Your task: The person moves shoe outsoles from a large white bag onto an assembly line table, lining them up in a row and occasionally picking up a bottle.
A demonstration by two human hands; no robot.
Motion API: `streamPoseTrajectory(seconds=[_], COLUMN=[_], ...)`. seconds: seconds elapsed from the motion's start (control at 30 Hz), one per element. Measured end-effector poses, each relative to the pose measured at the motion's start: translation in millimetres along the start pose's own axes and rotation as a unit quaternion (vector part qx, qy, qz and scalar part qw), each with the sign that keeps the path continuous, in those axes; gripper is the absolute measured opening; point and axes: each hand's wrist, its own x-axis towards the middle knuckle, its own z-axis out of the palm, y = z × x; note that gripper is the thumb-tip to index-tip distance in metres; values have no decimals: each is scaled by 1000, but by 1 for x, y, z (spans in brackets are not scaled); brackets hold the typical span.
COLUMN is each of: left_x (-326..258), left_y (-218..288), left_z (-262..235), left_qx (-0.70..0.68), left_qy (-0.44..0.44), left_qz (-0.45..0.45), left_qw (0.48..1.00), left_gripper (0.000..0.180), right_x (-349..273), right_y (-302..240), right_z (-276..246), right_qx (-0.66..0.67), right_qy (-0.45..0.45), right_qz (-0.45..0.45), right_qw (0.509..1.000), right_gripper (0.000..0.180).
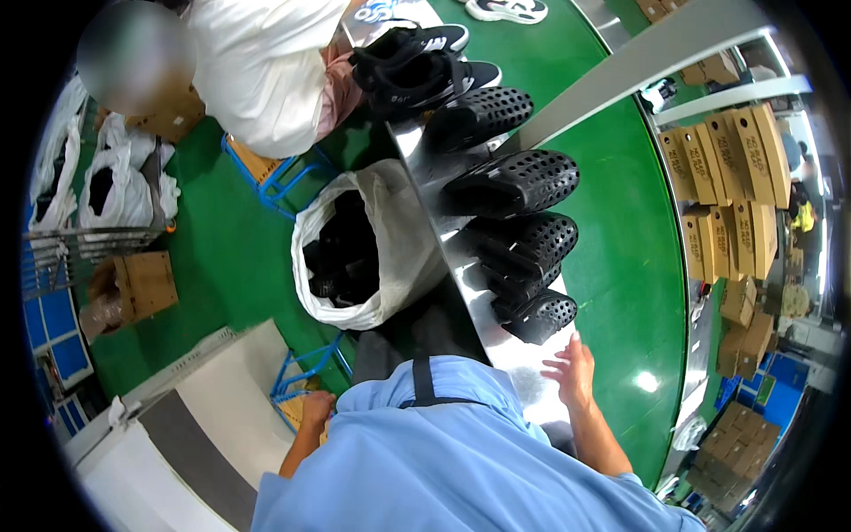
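Observation:
My right hand (572, 368) is open, fingers spread, above the near end of a shiny metal bench (512, 353). Just beyond its fingertips lies the closest of several black clogs (542, 317) with round holes, which line the bench. Low on my left side, my left hand (316, 410) is curled at the edge of a stool (288, 383) with a blue frame and a wooden seat; its fingertips are partly hidden. Between my knees and a co-worker stands a large white sack (390, 239) holding black footwear (341, 253).
A co-worker in a white top (266, 71) sits on another blue stool (279, 182) at the far left. Black sneakers (417, 75) stand further along the bench. A grey beam (634, 75) slants over it. Shoe boxes (727, 160) are stacked at right; an opened carton (142, 285) sits left.

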Motion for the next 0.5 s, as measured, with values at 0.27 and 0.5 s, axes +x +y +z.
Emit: streamPoseTrajectory(seconds=[0.27,0.5], left_x=[-119,-99], left_y=[-59,-127], left_z=[41,28], left_qx=[-255,-621], left_qy=[-112,-141], left_qz=[-49,-179], left_qw=[959,750], left_gripper=[10,19], right_x=[-57,-118], right_y=[19,12], right_z=[45,147], right_qx=[-483,-553], right_qy=[-246,-302], right_qz=[-37,-141], right_qw=[840,764], right_gripper=[40,40])
